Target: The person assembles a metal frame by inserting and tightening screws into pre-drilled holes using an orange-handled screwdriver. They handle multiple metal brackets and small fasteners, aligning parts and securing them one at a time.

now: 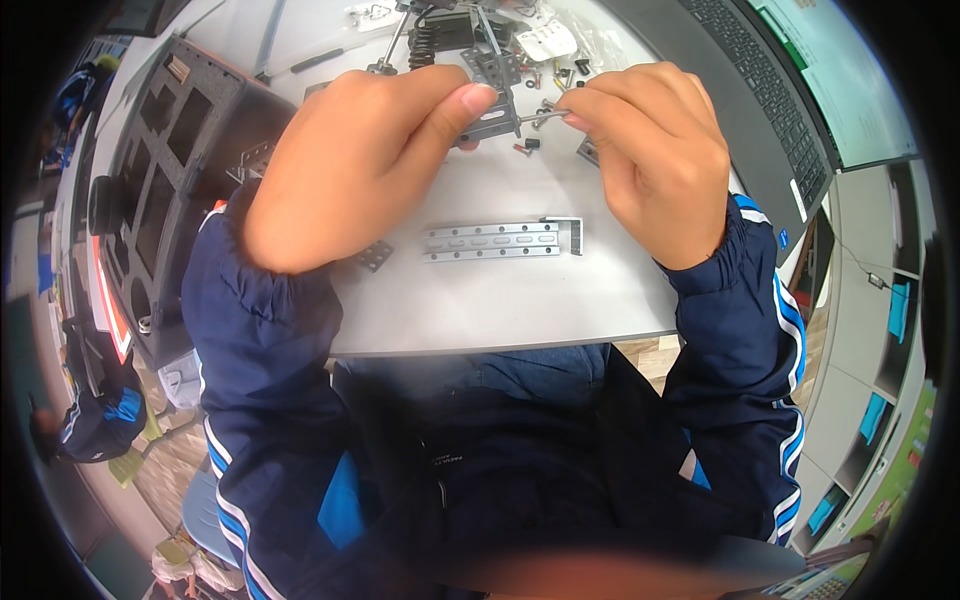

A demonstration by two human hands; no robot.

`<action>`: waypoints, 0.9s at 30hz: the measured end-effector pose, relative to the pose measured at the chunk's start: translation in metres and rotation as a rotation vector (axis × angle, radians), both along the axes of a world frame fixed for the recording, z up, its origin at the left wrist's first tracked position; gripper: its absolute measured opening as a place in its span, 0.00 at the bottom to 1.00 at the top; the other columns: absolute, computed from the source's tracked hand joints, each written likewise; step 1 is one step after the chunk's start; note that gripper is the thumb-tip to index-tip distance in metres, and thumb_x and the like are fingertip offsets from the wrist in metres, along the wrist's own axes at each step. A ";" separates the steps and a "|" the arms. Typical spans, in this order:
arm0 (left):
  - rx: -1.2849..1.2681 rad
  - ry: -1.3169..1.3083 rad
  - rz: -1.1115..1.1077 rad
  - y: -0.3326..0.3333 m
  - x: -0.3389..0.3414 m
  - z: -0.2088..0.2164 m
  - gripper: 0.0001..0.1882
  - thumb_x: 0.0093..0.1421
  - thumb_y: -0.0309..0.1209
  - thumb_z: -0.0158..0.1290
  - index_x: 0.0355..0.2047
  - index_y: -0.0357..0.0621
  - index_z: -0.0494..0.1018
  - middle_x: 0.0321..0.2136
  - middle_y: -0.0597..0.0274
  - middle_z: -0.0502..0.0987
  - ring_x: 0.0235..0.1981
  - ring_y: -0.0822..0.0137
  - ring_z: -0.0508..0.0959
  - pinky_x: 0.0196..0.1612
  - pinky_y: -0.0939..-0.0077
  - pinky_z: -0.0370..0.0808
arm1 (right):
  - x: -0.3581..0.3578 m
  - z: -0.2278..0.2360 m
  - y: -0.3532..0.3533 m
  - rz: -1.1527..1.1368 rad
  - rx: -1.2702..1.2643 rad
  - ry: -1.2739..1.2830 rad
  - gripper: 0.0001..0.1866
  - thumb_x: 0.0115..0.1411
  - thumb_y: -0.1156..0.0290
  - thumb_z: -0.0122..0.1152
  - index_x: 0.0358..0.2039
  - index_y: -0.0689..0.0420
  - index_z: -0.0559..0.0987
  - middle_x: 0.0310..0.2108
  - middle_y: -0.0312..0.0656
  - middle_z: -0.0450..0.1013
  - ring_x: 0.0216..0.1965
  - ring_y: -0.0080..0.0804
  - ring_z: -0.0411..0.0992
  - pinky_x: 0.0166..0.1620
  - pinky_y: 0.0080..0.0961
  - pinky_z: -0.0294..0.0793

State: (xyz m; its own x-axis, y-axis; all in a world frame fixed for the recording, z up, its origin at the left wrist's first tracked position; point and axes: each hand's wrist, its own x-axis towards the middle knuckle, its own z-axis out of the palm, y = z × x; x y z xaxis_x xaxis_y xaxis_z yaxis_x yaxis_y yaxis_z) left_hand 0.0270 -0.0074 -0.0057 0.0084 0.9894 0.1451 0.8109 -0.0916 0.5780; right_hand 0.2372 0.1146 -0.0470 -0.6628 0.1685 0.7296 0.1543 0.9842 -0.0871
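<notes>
My left hand (370, 155) is closed around a grey perforated metal bracket assembly (492, 128), thumb on top; its palm and fingers hide part of it. A thin metal rod (543, 116) is pinched between the thumb and fingers of my right hand (660, 150). The rod's far end meets the side of the bracket; whether it is a screw or a key cannot be made out. Nearer to me, a silver slotted metal channel (490, 241) lies flat on the white table (500, 310), with a small angled bracket (576, 236) at its right end.
Loose screws and small black parts (532, 146) lie beyond my hands, near clear plastic bags (595, 45). A dark coil spring (423, 45) stands at the back. On the right is an open laptop (750, 90); on the left, a foam-lined case (140, 235). A perforated plate (374, 257) lies near my left wrist.
</notes>
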 end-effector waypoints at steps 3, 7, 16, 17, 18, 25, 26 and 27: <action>-0.025 -0.033 -0.003 0.000 0.000 0.001 0.19 0.73 0.40 0.48 0.32 0.39 0.77 0.20 0.49 0.79 0.24 0.45 0.79 0.29 0.59 0.75 | 0.002 0.001 0.000 0.005 0.002 0.036 0.14 0.42 0.86 0.68 0.30 0.54 0.84 0.33 0.33 0.78 0.36 0.34 0.74 0.41 0.31 0.70; -0.118 -0.124 0.031 -0.001 0.001 0.005 0.20 0.74 0.40 0.47 0.31 0.38 0.77 0.17 0.51 0.77 0.21 0.48 0.78 0.29 0.60 0.74 | 0.009 0.008 -0.001 -0.001 -0.016 -0.007 0.16 0.41 0.87 0.71 0.32 0.54 0.86 0.32 0.36 0.77 0.34 0.34 0.76 0.37 0.27 0.75; 0.003 -0.131 0.031 -0.001 -0.002 0.002 0.19 0.74 0.41 0.47 0.34 0.39 0.76 0.15 0.55 0.74 0.19 0.52 0.77 0.27 0.62 0.73 | 0.003 0.007 -0.003 -0.019 -0.170 -0.020 0.19 0.53 0.83 0.71 0.46 0.53 0.87 0.30 0.38 0.74 0.27 0.27 0.72 0.32 0.21 0.73; 0.052 -0.101 0.021 -0.001 -0.002 0.000 0.18 0.75 0.40 0.47 0.36 0.37 0.76 0.16 0.58 0.73 0.19 0.60 0.74 0.26 0.67 0.71 | 0.003 0.007 -0.003 -0.032 -0.167 -0.026 0.19 0.55 0.82 0.70 0.48 0.53 0.87 0.30 0.39 0.74 0.27 0.27 0.72 0.31 0.21 0.72; 0.105 -0.078 0.009 -0.001 -0.002 -0.002 0.17 0.76 0.38 0.46 0.38 0.36 0.75 0.17 0.62 0.72 0.19 0.67 0.72 0.25 0.73 0.68 | 0.004 0.009 -0.002 -0.009 -0.222 -0.019 0.16 0.57 0.81 0.69 0.47 0.55 0.87 0.30 0.38 0.75 0.27 0.25 0.71 0.31 0.20 0.71; 0.251 0.088 -0.005 0.000 -0.010 -0.006 0.11 0.73 0.29 0.49 0.49 0.35 0.74 0.31 0.58 0.74 0.25 0.69 0.73 0.30 0.76 0.69 | 0.007 0.014 -0.007 0.022 -0.707 0.059 0.08 0.69 0.72 0.62 0.42 0.64 0.84 0.27 0.32 0.77 0.25 0.14 0.64 0.30 0.15 0.62; 0.262 0.095 -0.038 0.000 -0.011 -0.005 0.12 0.71 0.27 0.50 0.51 0.36 0.74 0.33 0.56 0.73 0.28 0.66 0.73 0.33 0.74 0.69 | 0.008 0.015 -0.007 0.034 -0.756 0.049 0.09 0.70 0.72 0.61 0.41 0.64 0.84 0.27 0.31 0.76 0.25 0.12 0.63 0.29 0.14 0.61; 0.273 0.102 -0.071 0.000 -0.012 -0.003 0.13 0.69 0.26 0.50 0.52 0.36 0.73 0.36 0.55 0.73 0.31 0.63 0.74 0.36 0.73 0.70 | 0.008 0.015 -0.007 0.065 -0.802 0.059 0.09 0.70 0.71 0.61 0.41 0.64 0.84 0.27 0.32 0.76 0.24 0.12 0.61 0.29 0.14 0.60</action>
